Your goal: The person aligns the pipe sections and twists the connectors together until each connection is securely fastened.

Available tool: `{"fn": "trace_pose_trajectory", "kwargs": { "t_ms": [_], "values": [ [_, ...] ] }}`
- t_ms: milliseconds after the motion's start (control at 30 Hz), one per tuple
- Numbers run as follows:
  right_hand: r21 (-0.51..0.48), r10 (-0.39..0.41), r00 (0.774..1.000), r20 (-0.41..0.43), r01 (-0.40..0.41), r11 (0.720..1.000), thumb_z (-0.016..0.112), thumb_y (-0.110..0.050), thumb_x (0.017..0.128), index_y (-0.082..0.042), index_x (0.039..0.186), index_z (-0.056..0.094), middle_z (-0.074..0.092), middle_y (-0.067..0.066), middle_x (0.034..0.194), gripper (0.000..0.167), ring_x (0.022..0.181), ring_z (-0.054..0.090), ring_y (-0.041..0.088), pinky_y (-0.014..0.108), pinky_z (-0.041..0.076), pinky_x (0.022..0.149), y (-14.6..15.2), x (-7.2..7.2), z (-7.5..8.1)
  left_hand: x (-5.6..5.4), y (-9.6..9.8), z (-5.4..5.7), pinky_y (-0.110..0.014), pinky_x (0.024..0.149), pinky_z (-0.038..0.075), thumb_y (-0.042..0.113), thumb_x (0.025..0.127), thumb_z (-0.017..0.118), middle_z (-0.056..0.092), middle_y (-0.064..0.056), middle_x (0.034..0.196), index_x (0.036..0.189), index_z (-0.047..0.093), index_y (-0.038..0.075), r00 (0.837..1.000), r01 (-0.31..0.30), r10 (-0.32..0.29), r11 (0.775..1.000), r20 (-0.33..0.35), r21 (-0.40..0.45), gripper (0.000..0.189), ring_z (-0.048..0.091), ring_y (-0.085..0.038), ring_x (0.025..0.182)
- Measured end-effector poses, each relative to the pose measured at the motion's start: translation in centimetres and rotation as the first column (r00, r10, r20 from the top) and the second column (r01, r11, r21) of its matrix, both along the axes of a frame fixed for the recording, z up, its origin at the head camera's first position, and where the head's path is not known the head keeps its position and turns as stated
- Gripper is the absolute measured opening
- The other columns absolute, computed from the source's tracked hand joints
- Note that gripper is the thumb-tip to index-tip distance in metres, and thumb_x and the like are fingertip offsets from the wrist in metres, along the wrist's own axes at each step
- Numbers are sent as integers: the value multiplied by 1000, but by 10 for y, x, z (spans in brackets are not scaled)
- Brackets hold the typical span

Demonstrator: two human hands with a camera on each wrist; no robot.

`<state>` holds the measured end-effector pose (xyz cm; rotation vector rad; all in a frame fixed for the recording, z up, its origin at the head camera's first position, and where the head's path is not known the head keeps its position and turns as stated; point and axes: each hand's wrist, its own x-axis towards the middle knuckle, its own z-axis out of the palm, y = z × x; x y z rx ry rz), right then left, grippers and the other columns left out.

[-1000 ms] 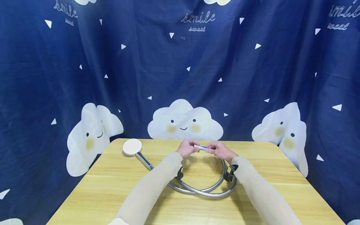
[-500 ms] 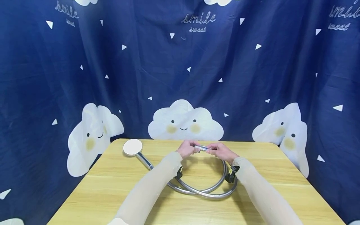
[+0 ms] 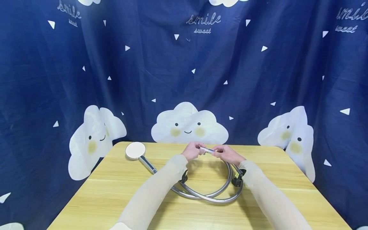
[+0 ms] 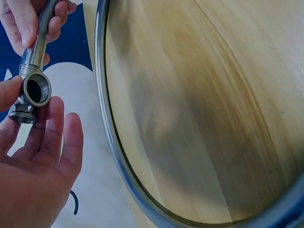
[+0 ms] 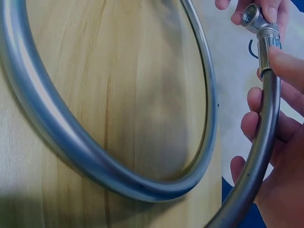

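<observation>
My left hand (image 3: 192, 151) pinches a metal tee fitting (image 4: 23, 110) between thumb and fingers. One round threaded opening of it faces the left wrist camera. The fitting meets the chrome end nut (image 5: 264, 53) of a grey shower hose (image 5: 269, 114). With thumb and fingertips, my right hand (image 3: 229, 154) grips this nut, and its other fingers curl round the hose just below. Both hands are raised over the far side of the table, nearly level. A handheld shower head (image 3: 135, 150), white-faced with a chrome handle, lies at the far left, its handle end towards my left sleeve.
The hose (image 3: 211, 199) loops across the middle of the wooden table (image 3: 115, 198), crosses itself, and runs under my left forearm. Dark wrist cameras (image 3: 237, 180) hang close over the loop. A blue curtain (image 3: 138, 80) with white clouds stands right behind the table's far edge.
Both hands keep their hold on the fitting and hose end. They have shifted only slightly right, and the fitting has tilted a little. The shower head and hose loop stay put.
</observation>
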<state>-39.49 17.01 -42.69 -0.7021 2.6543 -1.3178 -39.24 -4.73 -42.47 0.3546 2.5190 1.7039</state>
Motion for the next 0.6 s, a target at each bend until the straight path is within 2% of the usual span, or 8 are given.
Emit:
{"fn": "trace_pose_trajectory", "kwargs": {
  "t_ms": [167, 333, 600],
  "values": [
    [26, 25, 999, -47, -24, 999, 71, -7, 90, -4, 107, 71, 59, 1, 75, 18, 67, 49, 14, 26, 39, 60, 2, -3, 2, -2, 2, 1, -19, 52, 39, 4, 91, 67, 65, -2, 80, 117, 69, 2, 1000, 2, -1, 1000, -21, 8, 26, 53, -15, 67],
    [55, 35, 994, -102, -30, 998, 68, 0, 89, -1, 107, 71, 60, 1, 72, 19, 62, 49, 11, 25, 39, 57, 4, -3, 3, -3, 5, 0, -19, 51, 38, 1, 90, 67, 63, -3, 80, 121, 66, -2, 1000, 2, -1, 1000, -28, 29, 31, 50, -14, 65],
    [68, 2, 995, -96, 4, 998, 67, 0, 91, -2, 109, 72, 58, 1, 71, 19, 61, 48, 14, 26, 38, 55, 8, 0, 8, 0, 9, 4, -19, 54, 41, 3, 91, 67, 67, -10, 98, 127, 64, 3, 999, -8, 8, 1000, -37, 17, 36, 50, -14, 67]
  ]
}}
